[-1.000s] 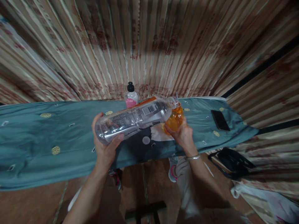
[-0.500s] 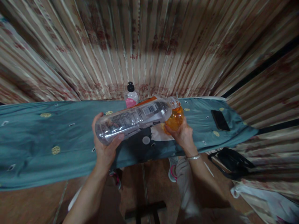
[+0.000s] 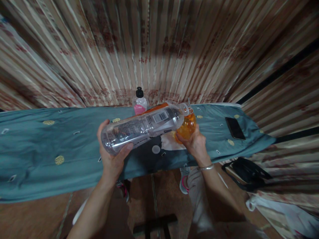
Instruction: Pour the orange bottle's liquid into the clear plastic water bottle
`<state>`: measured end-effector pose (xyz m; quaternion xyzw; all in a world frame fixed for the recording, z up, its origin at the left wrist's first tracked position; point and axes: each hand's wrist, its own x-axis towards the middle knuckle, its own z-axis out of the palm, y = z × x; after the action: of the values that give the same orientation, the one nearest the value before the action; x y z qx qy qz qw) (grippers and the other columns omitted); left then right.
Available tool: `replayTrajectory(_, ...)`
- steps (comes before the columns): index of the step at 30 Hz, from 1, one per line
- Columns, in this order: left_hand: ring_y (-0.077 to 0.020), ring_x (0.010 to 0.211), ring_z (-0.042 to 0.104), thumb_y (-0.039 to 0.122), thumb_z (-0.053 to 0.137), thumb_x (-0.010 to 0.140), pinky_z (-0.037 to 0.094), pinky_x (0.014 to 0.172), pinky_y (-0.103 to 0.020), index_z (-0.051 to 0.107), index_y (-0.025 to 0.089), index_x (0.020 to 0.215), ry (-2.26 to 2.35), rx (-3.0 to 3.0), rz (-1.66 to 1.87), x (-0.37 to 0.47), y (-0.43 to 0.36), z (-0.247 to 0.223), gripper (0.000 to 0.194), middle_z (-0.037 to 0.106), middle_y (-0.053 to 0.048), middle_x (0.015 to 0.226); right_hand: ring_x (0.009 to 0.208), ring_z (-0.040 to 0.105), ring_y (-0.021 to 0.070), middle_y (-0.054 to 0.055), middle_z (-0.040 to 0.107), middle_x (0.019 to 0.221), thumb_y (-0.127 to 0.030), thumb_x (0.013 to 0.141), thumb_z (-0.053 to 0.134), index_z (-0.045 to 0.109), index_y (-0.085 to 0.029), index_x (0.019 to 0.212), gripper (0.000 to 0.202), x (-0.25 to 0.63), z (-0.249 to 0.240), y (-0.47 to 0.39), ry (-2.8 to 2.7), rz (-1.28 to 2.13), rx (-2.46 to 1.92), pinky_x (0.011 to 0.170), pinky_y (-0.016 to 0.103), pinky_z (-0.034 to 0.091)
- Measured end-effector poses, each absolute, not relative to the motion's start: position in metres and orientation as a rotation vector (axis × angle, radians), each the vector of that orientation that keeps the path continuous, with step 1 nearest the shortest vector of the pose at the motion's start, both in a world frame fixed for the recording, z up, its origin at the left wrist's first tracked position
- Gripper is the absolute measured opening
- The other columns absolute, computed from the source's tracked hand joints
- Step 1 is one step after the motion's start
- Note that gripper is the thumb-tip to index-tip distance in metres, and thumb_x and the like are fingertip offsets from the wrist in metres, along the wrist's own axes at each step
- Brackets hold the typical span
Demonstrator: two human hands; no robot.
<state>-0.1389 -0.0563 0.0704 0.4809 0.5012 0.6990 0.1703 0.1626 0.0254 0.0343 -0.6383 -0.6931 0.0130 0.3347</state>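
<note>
My left hand [image 3: 113,156] is wrapped round the base of a large clear plastic bottle [image 3: 139,127], which is tilted almost level with its neck to the right. Its uncapped mouth is at the top of a smaller bottle holding orange liquid [image 3: 188,127]. The fingers of my right hand [image 3: 195,142] close round that orange bottle. Whether liquid runs between the two mouths I cannot tell. Below them a white paper [image 3: 171,141] lies on the cloth, with a round whitish cap [image 3: 156,149] beside it.
Behind the bottles stands a clear bottle with a black top and pink label [image 3: 140,103]. A black phone [image 3: 234,128] lies at the right of the teal tablecloth [image 3: 82,146]. Curtains [image 3: 149,49] hang behind. A black bag [image 3: 245,172] is at lower right.
</note>
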Motion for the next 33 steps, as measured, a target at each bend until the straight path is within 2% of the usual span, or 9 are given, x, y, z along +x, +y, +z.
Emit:
replayTrajectory(9,-0.0272,0.101,0.069,0.062,0.093,0.072,0.06,0.089,-0.042,0.058,0.029,0.15,1.409,1.427,2.006,-0.1414,-0.0555,0.0683,0.091,0.07,-0.006,0.118,0.081,0.078,0.0322,0.016,0.08,0.093,-0.082,0.091,0.059,0.055,-0.01,0.137,0.086,0.1624,0.0324,0.0258,-1.803,-0.008,-1.652,0.071,0.04,0.059)
replayTrajectory(18,-0.0294,0.106,0.07,0.061,0.092,0.074,0.06,0.095,-0.047,0.056,0.031,0.15,1.382,1.404,1.995,-0.1389,-0.0564,0.0706,0.09,0.071,-0.007,0.121,0.082,0.078,0.0329,0.017,0.08,0.093,-0.083,0.09,0.058,0.055,-0.009,0.137,0.088,0.162,0.0343,0.0253,-1.797,0.023,-1.652,0.072,0.041,0.06)
replayTrajectory(33,-0.0279,0.104,0.07,0.061,0.093,0.073,0.06,0.094,-0.045,0.057,0.034,0.149,1.399,1.416,1.996,-0.1383,-0.0574,0.0719,0.089,0.071,-0.005,0.119,0.083,0.078,0.0331,0.015,0.08,0.094,-0.08,0.087,0.064,0.054,-0.011,0.139,0.086,0.1636,0.033,0.0251,-1.8,0.044,-1.68,0.072,0.04,0.06)
